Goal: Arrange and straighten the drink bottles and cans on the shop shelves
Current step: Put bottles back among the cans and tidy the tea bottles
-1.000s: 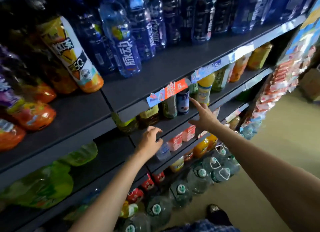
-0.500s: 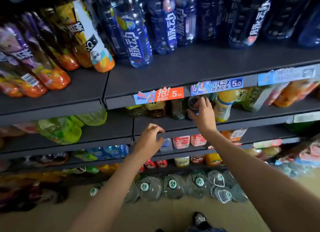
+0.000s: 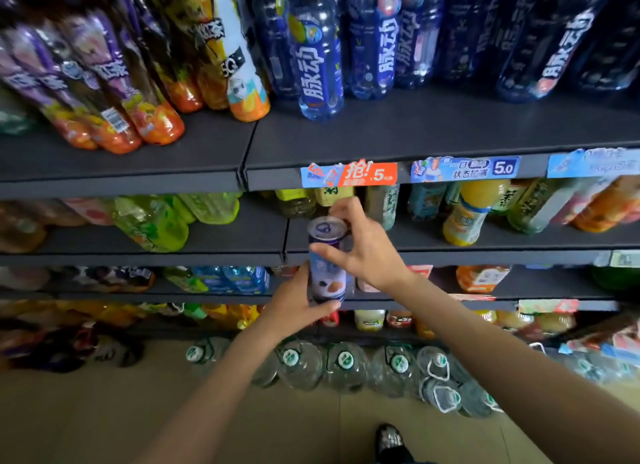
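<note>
A tall purple and white can [image 3: 326, 273] with a silver top is held upright in the air in front of the second shelf [image 3: 450, 241]. My right hand [image 3: 367, 248] grips its upper part, fingers curled round the top and side. My left hand [image 3: 294, 307] cups and grips its bottom from the left. Behind the can stand green tea bottles [image 3: 381, 203] and a yellow juice bottle [image 3: 467, 214] on that shelf. Blue drink bottles [image 3: 320, 65] line the top shelf.
Purple and orange tea bottles [image 3: 110, 92] lean on the top shelf at left. Green bottles [image 3: 152, 221] lie at the left of the second shelf. Lower shelves hold small bottles and cans. Large water jugs [image 3: 346, 363] stand on the floor. My shoe [image 3: 389, 439] is below.
My right hand took the can from the second shelf and pulled it out toward me. My left hand left the shelf edge and closed under the can's bottom.
</note>
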